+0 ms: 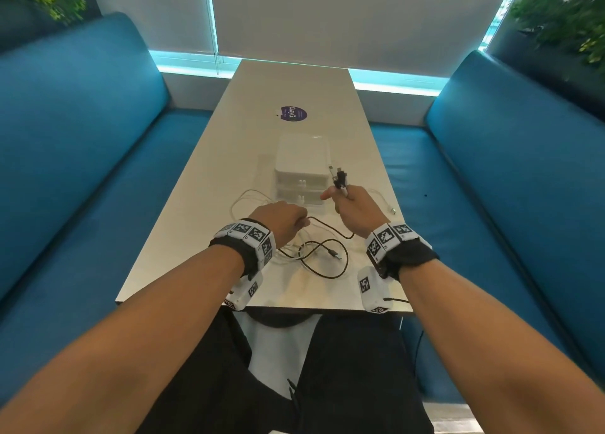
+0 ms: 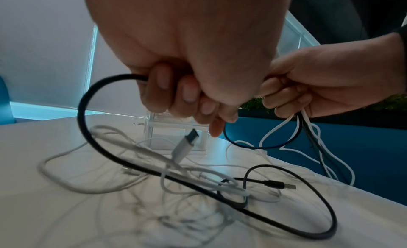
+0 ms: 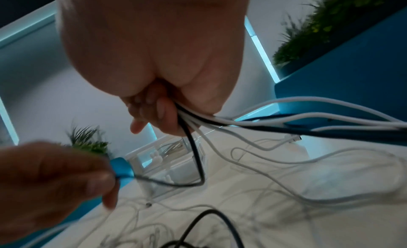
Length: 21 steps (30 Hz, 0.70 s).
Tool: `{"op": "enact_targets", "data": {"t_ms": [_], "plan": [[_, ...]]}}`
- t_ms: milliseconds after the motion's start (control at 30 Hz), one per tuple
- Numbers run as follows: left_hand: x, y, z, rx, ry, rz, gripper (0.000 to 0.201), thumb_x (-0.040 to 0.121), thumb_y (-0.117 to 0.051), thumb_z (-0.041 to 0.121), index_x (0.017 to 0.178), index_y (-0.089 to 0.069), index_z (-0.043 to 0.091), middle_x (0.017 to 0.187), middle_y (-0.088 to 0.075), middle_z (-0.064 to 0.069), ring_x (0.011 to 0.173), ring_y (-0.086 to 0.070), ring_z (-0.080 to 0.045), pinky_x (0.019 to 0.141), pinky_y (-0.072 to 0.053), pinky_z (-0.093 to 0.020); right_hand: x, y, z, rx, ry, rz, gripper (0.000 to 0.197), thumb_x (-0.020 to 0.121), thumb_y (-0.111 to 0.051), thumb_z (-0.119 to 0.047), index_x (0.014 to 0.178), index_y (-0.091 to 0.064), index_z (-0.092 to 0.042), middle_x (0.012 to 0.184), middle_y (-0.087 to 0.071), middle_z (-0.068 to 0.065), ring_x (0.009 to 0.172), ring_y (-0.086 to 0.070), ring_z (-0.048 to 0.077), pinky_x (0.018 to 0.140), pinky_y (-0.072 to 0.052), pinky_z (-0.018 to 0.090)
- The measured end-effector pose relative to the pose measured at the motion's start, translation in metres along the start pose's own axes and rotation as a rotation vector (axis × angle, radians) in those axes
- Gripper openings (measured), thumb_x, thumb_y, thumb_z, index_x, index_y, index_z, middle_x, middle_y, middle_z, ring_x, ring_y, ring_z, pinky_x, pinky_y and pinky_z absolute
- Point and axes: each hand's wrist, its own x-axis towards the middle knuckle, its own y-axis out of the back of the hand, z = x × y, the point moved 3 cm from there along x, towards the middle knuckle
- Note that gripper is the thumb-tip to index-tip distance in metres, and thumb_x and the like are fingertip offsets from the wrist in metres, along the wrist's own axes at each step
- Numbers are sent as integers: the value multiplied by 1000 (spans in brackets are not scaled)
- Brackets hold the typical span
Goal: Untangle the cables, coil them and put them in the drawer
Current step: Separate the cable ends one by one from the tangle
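Note:
A tangle of white cables [image 1: 258, 201] and a black cable [image 1: 327, 263] lies on the white table [image 1: 203, 243], in front of a small clear drawer unit [image 1: 301, 175] whose drawers look closed. My left hand [image 1: 288, 219] hovers over the tangle, its fingers [image 2: 176, 95] curled round the black cable [image 2: 86, 130]. My right hand [image 1: 348, 202] is raised beside the unit and grips a bundle of several black and white cable ends [image 3: 220, 123]; their plugs [image 1: 339, 176] stick up above the fist. A short black span [image 3: 176, 181] runs between the two hands.
Blue benches [image 1: 82, 171] [image 1: 507, 178] flank the narrow table. A purple sticker [image 1: 293, 113] lies beyond the drawer unit. A loose white plug [image 1: 392, 210] rests near the right edge. Plants [image 1: 563, 17] stand behind the benches. The table's near edge [image 1: 294, 307] is just under my wrists.

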Motion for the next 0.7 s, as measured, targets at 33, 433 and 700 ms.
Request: {"op": "enact_targets", "data": {"t_ms": [33, 433, 700], "plan": [[0, 1, 3, -24, -29, 21, 34, 105, -35, 42, 105, -59, 19, 88, -60, -2, 79, -57, -24, 64, -38, -32, -1, -5, -1, -52, 7, -60, 31, 103, -44, -36, 96, -70, -21, 66, -48, -11, 58, -42, 4, 57, -32, 22], [-3, -2, -15, -195, 51, -12, 30, 104, -40, 37, 93, -60, 18, 91, -64, -2, 81, -60, -23, 70, -45, -34, -2, -12, 30, -535, -29, -119, 30, 96, -51, -42, 98, -64, -15, 90, -65, 10, 80, -60, 26, 66, -43, 34], [-2, -2, -10, -154, 56, 19, 32, 106, -34, 35, 86, -51, 17, 85, -60, -4, 76, -56, -24, 69, -45, -35, -5, -2, 41, -610, -133, 15, 32, 100, -42, -33, 104, -61, -8, 97, -65, 14, 83, -62, 32, 67, -46, 35]]}}
